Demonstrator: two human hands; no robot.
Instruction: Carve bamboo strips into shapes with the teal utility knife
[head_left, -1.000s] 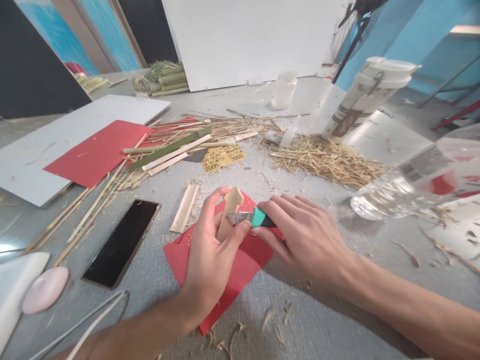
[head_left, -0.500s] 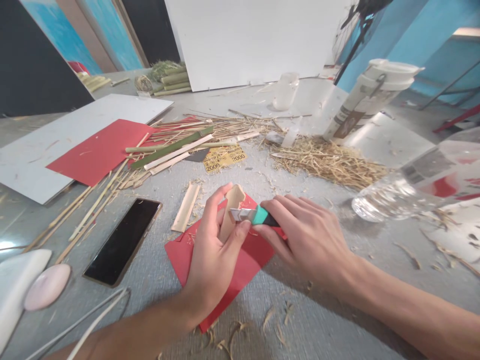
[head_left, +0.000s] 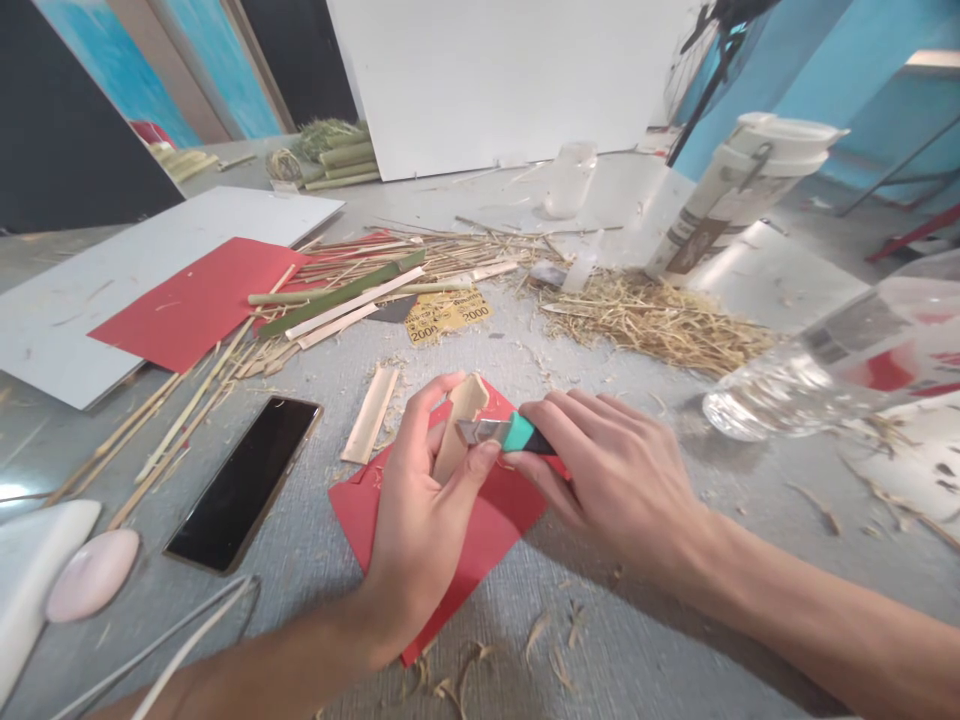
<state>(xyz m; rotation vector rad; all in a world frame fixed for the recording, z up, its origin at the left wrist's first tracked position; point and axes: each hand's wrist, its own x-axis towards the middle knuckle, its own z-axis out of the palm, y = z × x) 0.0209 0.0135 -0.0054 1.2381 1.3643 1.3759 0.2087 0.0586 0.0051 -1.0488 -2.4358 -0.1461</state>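
My left hand [head_left: 424,490] is closed around a pale piece of bamboo [head_left: 454,432] with a notched, shaped upper end. A utility knife [head_left: 517,432] with a teal collar and dark handle is gripped in my right hand [head_left: 607,455]. Its blade lies against the right edge of the bamboo piece, and my left thumb presses near the blade. Beneath both hands lies a sheet of red paper [head_left: 465,580]. To the left of my fingers rests another short, pale bamboo strip [head_left: 371,412].
A phone [head_left: 244,485] lies left of the red paper. Behind are thin bamboo sticks [head_left: 352,265], yellow sandpaper [head_left: 448,316] and a heap of shavings [head_left: 652,322]. A clear plastic bottle [head_left: 810,360] lies at the right, near a white canister [head_left: 739,195]. Curled shavings dot the table [head_left: 645,650].
The bamboo piece has tilted slightly in my left hand, and the blade has shifted a little left and down along its edge. Both hands keep their grip.
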